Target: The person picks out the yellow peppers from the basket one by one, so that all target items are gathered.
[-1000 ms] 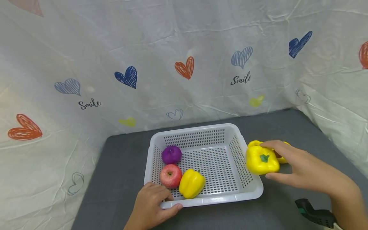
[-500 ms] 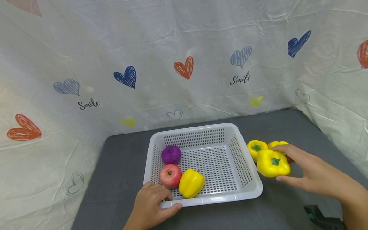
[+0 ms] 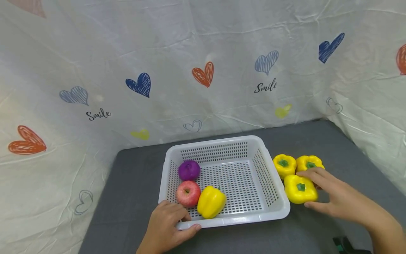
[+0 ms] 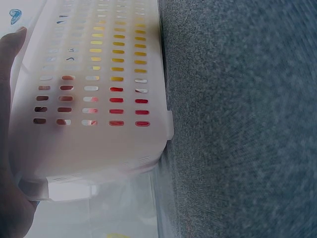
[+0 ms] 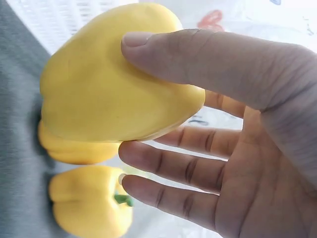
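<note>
My left hand (image 3: 168,224) grips the near left corner of a white perforated basket (image 3: 241,221), thumb outside and fingers over the rim. Inside the basket lie a purple round vegetable or fruit (image 3: 189,170), a red apple (image 3: 188,194) and a yellow bell pepper (image 3: 211,202) on its side. To the right of the basket, my right hand (image 3: 336,194) holds another yellow bell pepper (image 3: 300,189), stem up, between thumb and fingers. The right wrist view shows the thumb pressed on this held pepper (image 5: 114,84); part of the fingers is hidden behind it.
Two more yellow bell peppers stand just behind the held one, a left one (image 3: 284,165) beside the basket wall and a right one (image 3: 310,163). A dark grey cloth (image 3: 133,197) covers the table. A white sheet with printed hearts (image 3: 171,42) hangs behind.
My right hand has carried its pepper from beside the basket's right rim to the right and down, closer to the table. The two peppers behind are now more exposed. My left hand stays put.
</note>
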A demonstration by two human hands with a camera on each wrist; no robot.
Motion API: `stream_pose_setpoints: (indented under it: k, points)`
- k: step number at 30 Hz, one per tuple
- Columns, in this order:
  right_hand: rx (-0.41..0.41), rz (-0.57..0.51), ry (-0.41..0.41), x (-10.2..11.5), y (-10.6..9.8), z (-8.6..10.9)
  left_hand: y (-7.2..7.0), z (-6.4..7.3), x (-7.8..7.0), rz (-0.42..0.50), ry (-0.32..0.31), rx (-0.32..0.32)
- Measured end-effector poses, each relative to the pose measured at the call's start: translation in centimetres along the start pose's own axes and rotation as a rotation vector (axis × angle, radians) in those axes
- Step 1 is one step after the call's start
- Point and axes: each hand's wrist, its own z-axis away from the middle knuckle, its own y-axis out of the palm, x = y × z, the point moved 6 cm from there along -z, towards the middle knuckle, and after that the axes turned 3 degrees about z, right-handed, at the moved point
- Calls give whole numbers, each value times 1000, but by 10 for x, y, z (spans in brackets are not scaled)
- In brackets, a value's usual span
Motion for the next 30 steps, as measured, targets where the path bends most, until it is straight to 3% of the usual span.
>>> stream_pose_setpoints:
  k: [13, 18, 25, 30]
  points:
    - [71, 0, 93, -11, 26, 8, 0, 1, -1, 14, 4, -6]
    - [113, 41, 138, -14, 30, 5, -1, 1, -1, 11, 4, -8]
    - [186, -25, 198, -14, 35, 1, -1, 1, -1, 13, 9, -17]
    - [180, -26, 190, -15, 34, 0, -2, 1, -1, 11, 20, -25]
